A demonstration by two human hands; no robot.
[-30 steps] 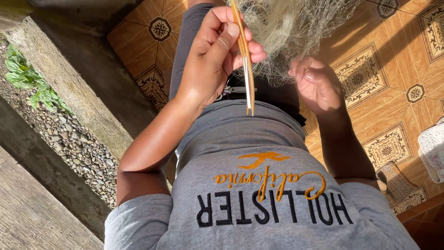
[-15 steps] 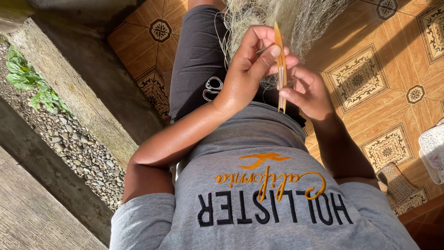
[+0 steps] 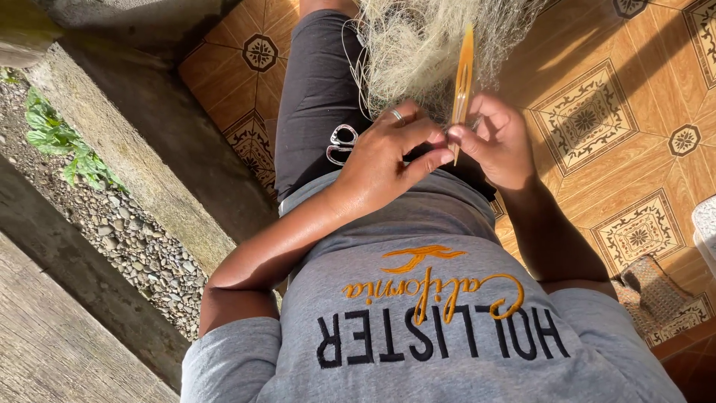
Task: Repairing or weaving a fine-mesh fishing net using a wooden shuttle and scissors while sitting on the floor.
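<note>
A pale, fine fishing net (image 3: 418,45) lies bunched over my lap and the dark shorts (image 3: 317,82). A flat yellow netting needle (image 3: 464,71) stands upright against it. My left hand (image 3: 384,153), with a ring on one finger, pinches the needle's lower end. My right hand (image 3: 498,138) meets it there, fingertips closed on the needle's lower end and the net strands beside it. Small silver scissors (image 3: 341,143) rest on my lap, just left of my left hand.
Patterned orange floor tiles (image 3: 597,119) spread to the right. A concrete ledge (image 3: 142,142) runs along the left, with gravel (image 3: 127,239) and a green plant (image 3: 63,142) beyond. A woven item (image 3: 656,287) and a white object (image 3: 705,227) sit at the right.
My left hand has come down from a raised position with the needle and now meets my right hand at my lap. The net hangs closer over my legs.
</note>
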